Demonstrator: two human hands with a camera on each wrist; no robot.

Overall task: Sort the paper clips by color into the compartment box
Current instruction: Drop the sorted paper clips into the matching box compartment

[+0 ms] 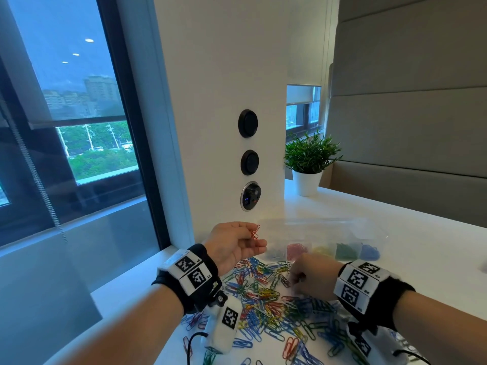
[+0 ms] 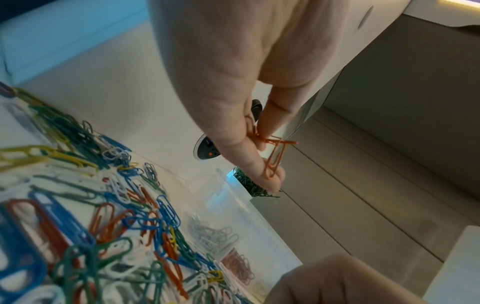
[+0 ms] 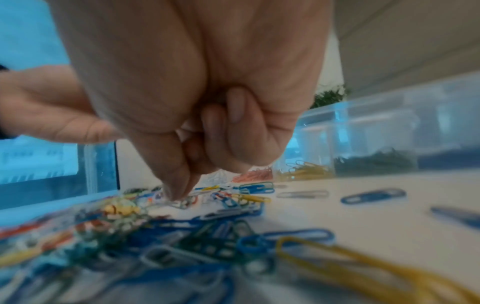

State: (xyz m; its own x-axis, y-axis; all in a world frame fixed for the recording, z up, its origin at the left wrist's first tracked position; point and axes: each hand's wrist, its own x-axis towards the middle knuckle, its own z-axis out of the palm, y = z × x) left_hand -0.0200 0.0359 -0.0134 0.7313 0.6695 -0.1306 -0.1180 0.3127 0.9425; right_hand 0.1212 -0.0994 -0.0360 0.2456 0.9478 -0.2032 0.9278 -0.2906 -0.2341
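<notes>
A heap of mixed paper clips (image 1: 263, 299) in red, blue, green, yellow and white covers the white table. Behind it stands the clear compartment box (image 1: 326, 227), lid open, holding white (image 1: 274, 253), red (image 1: 296, 250), yellow (image 1: 322, 251), green (image 1: 345, 250) and blue (image 1: 369, 252) clips in separate cells. My left hand (image 1: 253, 237) is raised left of the box and pinches a few red clips (image 2: 275, 158) between thumb and fingers. My right hand (image 1: 291, 280) is down on the heap (image 3: 182, 236), thumb and forefinger pinched on a clip (image 3: 185, 200) of unclear colour.
A white pillar with round sockets (image 1: 249, 162) rises just behind my left hand. A potted plant (image 1: 308, 159) stands at the back of the table. The table's left edge (image 1: 126, 280) drops off beside a window. Loose clips (image 3: 371, 198) lie right of the heap.
</notes>
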